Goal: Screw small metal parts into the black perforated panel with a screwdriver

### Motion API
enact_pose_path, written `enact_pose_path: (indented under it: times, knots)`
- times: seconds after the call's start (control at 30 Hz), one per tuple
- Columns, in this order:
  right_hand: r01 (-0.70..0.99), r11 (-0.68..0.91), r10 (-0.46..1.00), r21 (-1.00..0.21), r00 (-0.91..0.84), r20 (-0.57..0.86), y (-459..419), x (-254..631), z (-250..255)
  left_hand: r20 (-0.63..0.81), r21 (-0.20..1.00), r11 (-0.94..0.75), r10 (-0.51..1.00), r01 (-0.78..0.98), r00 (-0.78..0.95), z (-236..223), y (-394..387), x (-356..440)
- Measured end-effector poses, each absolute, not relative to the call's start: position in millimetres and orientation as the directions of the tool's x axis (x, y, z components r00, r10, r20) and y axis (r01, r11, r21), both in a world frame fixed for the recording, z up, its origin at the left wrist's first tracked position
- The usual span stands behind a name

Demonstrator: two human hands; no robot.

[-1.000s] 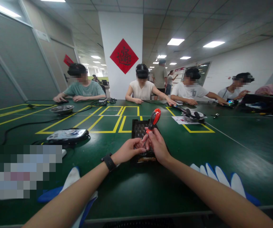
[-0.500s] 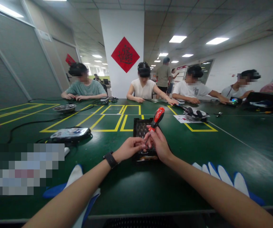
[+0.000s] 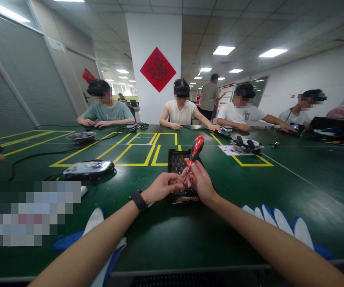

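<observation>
though handheld, screwdriver (image 3: 196,148) indistinct at tip

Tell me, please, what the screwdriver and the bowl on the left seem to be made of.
Screwdriver handle: probably glossy plastic, given its bright highlights; rubber parts are possible.
Screwdriver shaft: likely steel, thin and greyish.
Bowl: shiny metal, judging by silvery reflections.
</observation>
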State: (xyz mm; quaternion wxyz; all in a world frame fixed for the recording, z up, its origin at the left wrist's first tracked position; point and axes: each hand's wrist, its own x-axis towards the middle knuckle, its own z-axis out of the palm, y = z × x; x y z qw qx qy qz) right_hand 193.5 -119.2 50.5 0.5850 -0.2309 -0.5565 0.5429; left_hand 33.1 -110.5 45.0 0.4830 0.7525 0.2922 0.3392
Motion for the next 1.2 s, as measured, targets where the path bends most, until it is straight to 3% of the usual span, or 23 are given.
enact_pose_path:
  times: [0.37, 0.73, 0.97, 1.2]
  knots:
    - [-0.348, 0.384, 0.877, -0.855, -0.153, 0.456, -122.4, 191.9, 51.4, 0.285, 0.904, -0.402, 0.821, 0.147, 0.495, 42.2, -111.1, 37.3]
    - [-0.384, 0.321, 0.893, -0.866, -0.183, 0.412, -120.9, 194.3, 52.1, 0.229, 0.942, -0.333, 0.744, 0.051, 0.627, 46.8, -112.6, 33.8]
    - [-0.371, 0.358, 0.884, -0.857, -0.162, 0.439, -122.0, 193.1, 52.2, 0.269, 0.904, -0.395, 0.825, 0.165, 0.497, 43.2, -108.3, 37.2]
    - [-0.364, 0.365, 0.881, -0.857, -0.162, 0.444, -123.9, 192.2, 53.0, 0.274, 0.901, -0.401, 0.82, 0.164, 0.502, 38.9, -105.9, 34.1]
